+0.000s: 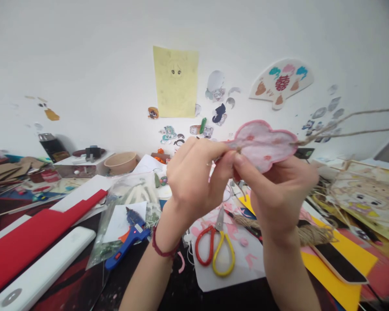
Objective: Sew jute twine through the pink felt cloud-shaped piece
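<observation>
A flat pink flower-shaped fabric piece (262, 144) with a darker pink edge and small reddish marks is held up before me. Twine (330, 129) runs from its right end and off past the right edge of the view. My left hand (194, 177) is closed in a pinch at the piece's left end. My right hand (278, 190) supports it from below, its thumb pressed near the left thumb, where a small knot shows. The right fingers are partly hidden behind the fabric. Below the hands, scissors (219, 235) with one red and one yellow handle lie on white paper (220, 283).
On the left lie a blue glue gun (129, 237), a clear plastic bag (116, 190), red card (29, 242) and a long white case (45, 272). To the right are yellow card (350, 250), a dark phone-like slab (340, 263) and a twine bundle (314, 233). A wall stands behind.
</observation>
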Demonstrator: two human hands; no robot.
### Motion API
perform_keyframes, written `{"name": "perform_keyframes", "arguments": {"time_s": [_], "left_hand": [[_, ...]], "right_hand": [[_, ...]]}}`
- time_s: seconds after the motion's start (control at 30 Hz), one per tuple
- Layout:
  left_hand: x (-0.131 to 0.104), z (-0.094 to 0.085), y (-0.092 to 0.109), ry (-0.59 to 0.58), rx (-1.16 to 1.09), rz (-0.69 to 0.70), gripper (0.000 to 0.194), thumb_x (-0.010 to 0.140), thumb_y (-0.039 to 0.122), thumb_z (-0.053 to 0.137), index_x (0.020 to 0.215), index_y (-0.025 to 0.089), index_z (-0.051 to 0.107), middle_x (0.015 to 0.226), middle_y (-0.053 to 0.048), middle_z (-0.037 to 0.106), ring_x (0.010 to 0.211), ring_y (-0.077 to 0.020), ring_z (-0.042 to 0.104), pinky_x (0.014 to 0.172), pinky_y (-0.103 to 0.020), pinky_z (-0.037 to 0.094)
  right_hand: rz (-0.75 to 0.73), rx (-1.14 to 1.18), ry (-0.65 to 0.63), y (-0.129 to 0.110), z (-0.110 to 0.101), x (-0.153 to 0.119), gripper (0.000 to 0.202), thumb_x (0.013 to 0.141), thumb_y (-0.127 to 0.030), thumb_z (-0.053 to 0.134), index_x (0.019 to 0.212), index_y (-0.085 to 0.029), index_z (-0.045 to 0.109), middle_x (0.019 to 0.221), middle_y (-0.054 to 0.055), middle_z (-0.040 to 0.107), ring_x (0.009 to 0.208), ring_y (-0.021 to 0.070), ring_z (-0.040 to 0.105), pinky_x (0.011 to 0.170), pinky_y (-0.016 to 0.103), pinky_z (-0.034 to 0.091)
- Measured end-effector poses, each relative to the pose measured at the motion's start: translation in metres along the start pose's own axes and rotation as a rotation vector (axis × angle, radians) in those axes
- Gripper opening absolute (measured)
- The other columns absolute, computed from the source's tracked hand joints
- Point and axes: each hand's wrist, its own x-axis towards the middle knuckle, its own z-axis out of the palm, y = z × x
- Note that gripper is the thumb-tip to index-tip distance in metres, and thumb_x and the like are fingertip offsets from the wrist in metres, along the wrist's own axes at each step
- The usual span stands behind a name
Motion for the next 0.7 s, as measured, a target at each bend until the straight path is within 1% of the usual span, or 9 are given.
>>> {"name": "perform_keyframes", "arguments": {"time_s": [0.07, 0.2, 0.3, 0.4, 0.5, 0.7], "left_hand": [[-0.0006, 0.0013, 0.0014, -0.016, 0.005, 0.018, 0.01, 0.09, 0.007, 0.061, 0.087, 0.017, 0.06, 0.069, 0.0, 0.066, 0.061, -0.0113, 0.054, 0.055, -0.027, 0.046], [-0.001, 0.0039, 0.0028, 0.002, 0.003, 0.044, 0.009, 0.089, 0.006, 0.061, 0.085, 0.014, 0.06, 0.068, -0.002, 0.065, 0.061, -0.0125, 0.054, 0.057, -0.028, 0.047], [-0.0013, 0.0046, 0.0023, 0.01, 0.018, 0.062, 0.008, 0.089, 0.007, 0.062, 0.086, 0.014, 0.06, 0.068, -0.002, 0.066, 0.06, -0.0128, 0.054, 0.057, -0.029, 0.047], [-0.0018, 0.0044, 0.0016, 0.007, 0.036, 0.064, 0.008, 0.09, 0.008, 0.061, 0.088, 0.016, 0.06, 0.07, -0.002, 0.066, 0.059, -0.0125, 0.055, 0.056, -0.028, 0.046], [-0.0024, 0.0042, 0.0014, -0.007, 0.052, 0.059, 0.009, 0.09, 0.007, 0.061, 0.089, 0.016, 0.06, 0.072, -0.002, 0.066, 0.061, -0.0121, 0.056, 0.057, -0.028, 0.046], [-0.0027, 0.0039, 0.0017, -0.01, 0.082, 0.065, 0.01, 0.09, 0.006, 0.061, 0.088, 0.016, 0.059, 0.07, -0.002, 0.065, 0.061, -0.0122, 0.054, 0.056, -0.027, 0.045]], "right_hand": [[0.004, 0.004, 0.001, -0.001, -0.0005, 0.0, 0.02, 0.081, -0.023, 0.077, 0.065, -0.025, 0.066, 0.062, 0.0, 0.059, 0.058, 0.0171, 0.057, 0.056, 0.035, 0.049], [-0.004, 0.012, 0.017, -0.0031, -0.001, 0.0007, 0.02, 0.079, -0.024, 0.079, 0.064, -0.025, 0.066, 0.06, 0.0, 0.057, 0.057, 0.0168, 0.052, 0.054, 0.035, 0.046], [-0.014, -0.029, 0.033, -0.0034, -0.0017, 0.0014, 0.02, 0.077, -0.022, 0.079, 0.063, -0.025, 0.066, 0.059, 0.0, 0.055, 0.057, 0.0166, 0.05, 0.054, 0.036, 0.045], [-0.028, -0.072, 0.045, -0.003, -0.0028, 0.0017, 0.021, 0.076, -0.024, 0.081, 0.062, -0.024, 0.064, 0.056, -0.001, 0.052, 0.054, 0.0154, 0.047, 0.051, 0.035, 0.041], [-0.036, -0.087, 0.051, -0.0033, -0.003, 0.0015, 0.022, 0.075, -0.025, 0.081, 0.062, -0.024, 0.064, 0.056, -0.001, 0.052, 0.054, 0.0153, 0.047, 0.05, 0.034, 0.041], [-0.028, -0.097, 0.032, -0.0041, -0.0021, 0.0008, 0.019, 0.077, -0.024, 0.08, 0.065, -0.024, 0.066, 0.057, -0.001, 0.054, 0.055, 0.0154, 0.049, 0.051, 0.033, 0.043]]}}
